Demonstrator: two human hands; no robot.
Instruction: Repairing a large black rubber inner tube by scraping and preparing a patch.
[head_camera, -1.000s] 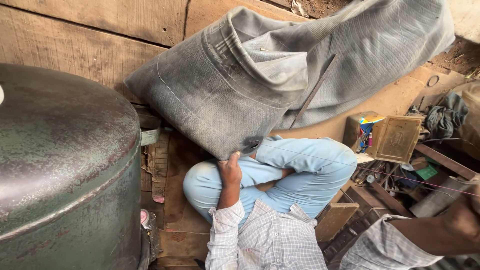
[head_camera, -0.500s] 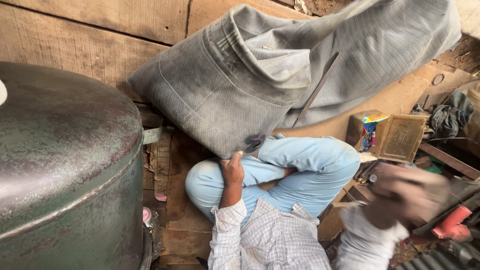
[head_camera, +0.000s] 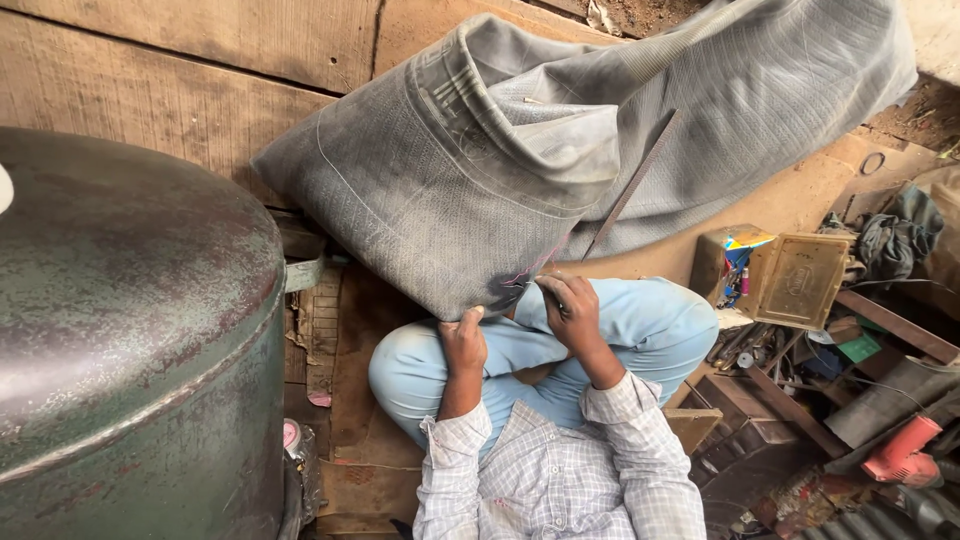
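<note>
Tyre tube (head_camera: 560, 160) slants up-right; both hands grip its lower edge.

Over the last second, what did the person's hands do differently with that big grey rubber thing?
The right hand came in from low at the right, where it was off the work, and now rests on the lower edge of the grey rubber tube beside the left hand. The left hand stayed at that edge, and the tube, the green tank and the thin rod lying on the tube kept their places.
</note>
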